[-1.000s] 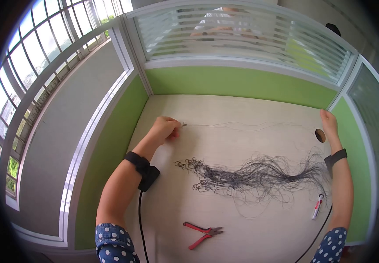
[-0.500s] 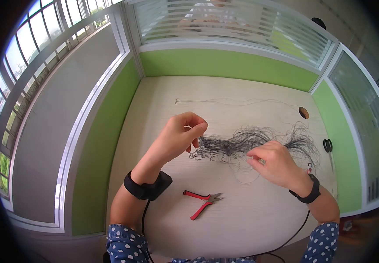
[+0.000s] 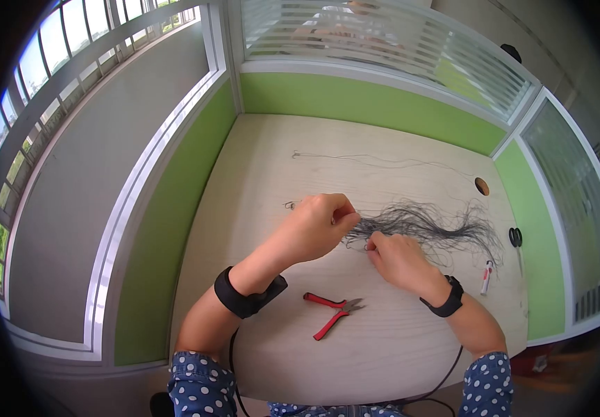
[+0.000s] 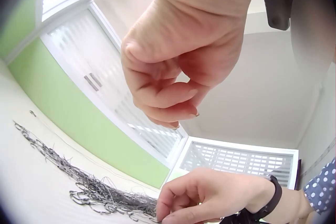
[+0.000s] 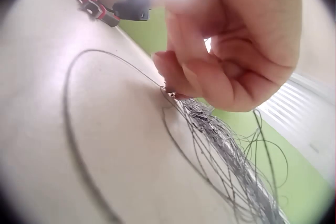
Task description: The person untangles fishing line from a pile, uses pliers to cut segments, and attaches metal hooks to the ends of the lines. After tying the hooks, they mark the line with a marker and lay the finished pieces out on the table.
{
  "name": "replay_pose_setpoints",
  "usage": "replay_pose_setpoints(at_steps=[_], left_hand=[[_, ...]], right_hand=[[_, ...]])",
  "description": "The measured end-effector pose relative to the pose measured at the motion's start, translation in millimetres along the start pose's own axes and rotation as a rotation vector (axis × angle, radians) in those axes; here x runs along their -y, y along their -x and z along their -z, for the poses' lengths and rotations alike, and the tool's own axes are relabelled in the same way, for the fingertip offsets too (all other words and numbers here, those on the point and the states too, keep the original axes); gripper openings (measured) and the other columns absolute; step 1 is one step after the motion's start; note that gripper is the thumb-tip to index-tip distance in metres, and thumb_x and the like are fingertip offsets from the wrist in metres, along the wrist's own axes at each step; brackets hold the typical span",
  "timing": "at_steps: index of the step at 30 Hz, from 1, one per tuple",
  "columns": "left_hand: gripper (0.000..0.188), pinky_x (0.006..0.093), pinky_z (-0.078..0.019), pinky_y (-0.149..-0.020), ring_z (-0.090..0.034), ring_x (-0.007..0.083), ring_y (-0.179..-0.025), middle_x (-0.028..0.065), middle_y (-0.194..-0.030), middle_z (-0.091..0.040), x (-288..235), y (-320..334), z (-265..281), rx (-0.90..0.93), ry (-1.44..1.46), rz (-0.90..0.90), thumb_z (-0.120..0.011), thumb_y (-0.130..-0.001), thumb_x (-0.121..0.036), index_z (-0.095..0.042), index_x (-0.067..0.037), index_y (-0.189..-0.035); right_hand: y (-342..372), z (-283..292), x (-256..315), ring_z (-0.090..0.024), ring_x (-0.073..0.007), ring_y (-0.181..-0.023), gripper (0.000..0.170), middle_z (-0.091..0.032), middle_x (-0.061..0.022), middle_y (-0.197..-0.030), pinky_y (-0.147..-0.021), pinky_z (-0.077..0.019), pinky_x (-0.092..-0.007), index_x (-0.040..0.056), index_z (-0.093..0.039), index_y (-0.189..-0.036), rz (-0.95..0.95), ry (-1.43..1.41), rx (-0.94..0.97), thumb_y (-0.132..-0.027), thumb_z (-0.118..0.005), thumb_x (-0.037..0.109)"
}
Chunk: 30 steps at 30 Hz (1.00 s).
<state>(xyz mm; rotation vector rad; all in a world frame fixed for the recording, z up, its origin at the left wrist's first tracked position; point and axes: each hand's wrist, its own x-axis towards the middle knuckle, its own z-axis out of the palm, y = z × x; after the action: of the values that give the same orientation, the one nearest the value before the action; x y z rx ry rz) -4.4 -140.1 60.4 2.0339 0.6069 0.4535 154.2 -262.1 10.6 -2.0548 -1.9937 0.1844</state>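
Over the left end of a dark bundle of hooks and thin lines (image 3: 428, 226) is my left hand (image 3: 314, 228), its fingers loosely curled. In the left wrist view nothing shows in that left hand (image 4: 184, 61). My right hand (image 3: 405, 263) is at the bundle's near edge; its thumb and fingertips pinch a hook with a thin line. Seen from the right wrist, the right hand (image 5: 231, 50) hides most of that hook, beside the tangled lines (image 5: 226, 150). A small hook piece (image 3: 290, 205) lies left of my left hand.
A separate hook (image 3: 296, 155) with long lines stretches along the back of the table. Red-handled pliers (image 3: 334, 313) lie in front of the hands. A marker (image 3: 486, 278), black-handled scissors (image 3: 516, 240) and a round table hole (image 3: 482, 186) are at the right. Green partitions (image 3: 369, 101) enclose the table.
Both hands have come from the back hook and its line's far end to the bundle. The left hand has let go of the back hook; the right now pinches one at the bundle.
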Motion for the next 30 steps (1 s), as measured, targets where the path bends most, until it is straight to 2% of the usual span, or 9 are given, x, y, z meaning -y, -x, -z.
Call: replay_pose_setpoints(at_steps=[2, 3, 7, 13, 15, 16, 18, 21, 30], left_hand=[[0.018, 0.0297, -0.0453, -0.057, -0.057, 0.0190, -0.060, 0.0100, -0.068, -0.060, 12, -1, -10, 0.022, -0.129, -0.171, -0.057, -0.083, -0.015, -0.061, 0.002, -0.084], [0.015, 0.0333, -0.0468, -0.065, -0.059, 0.0260, -0.070, 0.0127, -0.076, -0.062, 7, 1, -10, 0.110, -0.191, -0.113, -0.056, -0.081, -0.012, -0.062, 0.001, -0.085], [0.012, 0.0356, -0.0473, -0.070, -0.059, 0.0296, -0.082, 0.0138, -0.086, -0.061, 18, 4, -17, 0.301, -0.335, -0.205, -0.054, -0.081, -0.008, -0.062, 0.000, -0.087], [0.014, 0.0352, -0.0465, -0.066, -0.058, 0.0274, -0.075, 0.0128, -0.085, -0.060, 21, 1, -24, 0.229, -0.314, -0.238, -0.058, -0.078, -0.006, -0.060, -0.002, -0.091], [0.014, 0.0360, -0.0464, -0.068, -0.058, 0.0281, -0.077, 0.0128, -0.084, -0.060, 15, 1, -24, 0.224, -0.300, -0.217, -0.058, -0.077, -0.005, -0.059, -0.001, -0.090], [0.014, 0.0367, -0.0463, -0.069, -0.059, 0.0289, -0.079, 0.0129, -0.084, -0.060, 13, 2, -24, 0.214, -0.279, -0.195, -0.058, -0.076, -0.004, -0.059, 0.000, -0.089], [0.014, 0.0363, -0.0463, -0.069, -0.059, 0.0285, -0.078, 0.0128, -0.082, -0.060, 12, 2, -25, 0.215, -0.280, -0.199, -0.058, -0.075, -0.004, -0.058, 0.000, -0.089], [0.014, 0.0360, -0.0463, -0.068, -0.058, 0.0282, -0.078, 0.0127, -0.081, -0.060, 12, 1, -26, 0.215, -0.282, -0.211, -0.059, -0.074, -0.003, -0.058, 0.000, -0.087], [0.005, 0.0373, -0.0460, -0.064, -0.058, 0.0302, -0.073, 0.0140, -0.075, -0.060, 17, -1, -26, 0.198, -0.263, -0.263, -0.058, -0.074, -0.003, -0.057, 0.001, -0.076]], right_hand=[[0, -6, -1, -0.061, -0.0352, -0.062, 0.010, -0.060, -0.0200, -0.065, -0.057, -0.0472, -0.0440, -0.0010, -0.054, -0.082, -0.012, 0.017, 0.008, -0.079, -0.053, 0.008], [0, -7, -1, -0.061, -0.0354, -0.062, 0.010, -0.060, -0.0203, -0.065, -0.058, -0.0472, -0.0442, -0.0011, -0.054, -0.082, -0.027, 0.033, 0.017, -0.079, -0.053, 0.008], [3, -2, -1, -0.061, -0.0354, -0.066, 0.011, -0.061, -0.0195, -0.068, -0.061, -0.0472, -0.0440, -0.0012, -0.054, -0.082, -0.057, -0.017, 0.046, -0.080, -0.052, 0.009], [1, 13, -8, -0.061, -0.0318, -0.069, 0.016, -0.062, -0.0170, -0.076, -0.064, -0.0469, -0.0379, -0.0014, -0.053, -0.086, -0.105, -0.388, 0.124, -0.084, -0.052, 0.015], [0, 17, -8, -0.060, -0.0240, -0.063, 0.018, -0.061, -0.0135, -0.072, -0.059, -0.0461, -0.0333, -0.0018, -0.053, -0.088, -0.214, -0.583, 0.244, -0.086, -0.051, 0.016], [0, 20, -8, -0.060, -0.0240, -0.063, 0.018, -0.061, -0.0135, -0.072, -0.059, -0.0461, -0.0333, -0.0018, -0.053, -0.088, -0.215, -0.590, 0.242, -0.086, -0.051, 0.016], [-1, 24, -5, -0.057, -0.0166, -0.059, 0.019, -0.059, -0.0089, -0.068, -0.055, -0.0449, -0.0295, -0.0020, -0.052, -0.088, -0.280, -0.680, 0.325, -0.086, -0.049, 0.017], [-1, 27, -3, -0.054, -0.0134, -0.057, 0.020, -0.057, -0.0075, -0.066, -0.053, -0.0439, -0.0279, -0.0018, -0.051, -0.089, -0.286, -0.721, 0.351, -0.087, -0.049, 0.018], [2, 29, 4, -0.053, -0.0137, -0.054, 0.021, -0.056, -0.0060, -0.060, -0.052, -0.0432, -0.0287, -0.0016, -0.050, -0.095, -0.287, -0.798, 0.290, -0.086, -0.052, 0.017]])
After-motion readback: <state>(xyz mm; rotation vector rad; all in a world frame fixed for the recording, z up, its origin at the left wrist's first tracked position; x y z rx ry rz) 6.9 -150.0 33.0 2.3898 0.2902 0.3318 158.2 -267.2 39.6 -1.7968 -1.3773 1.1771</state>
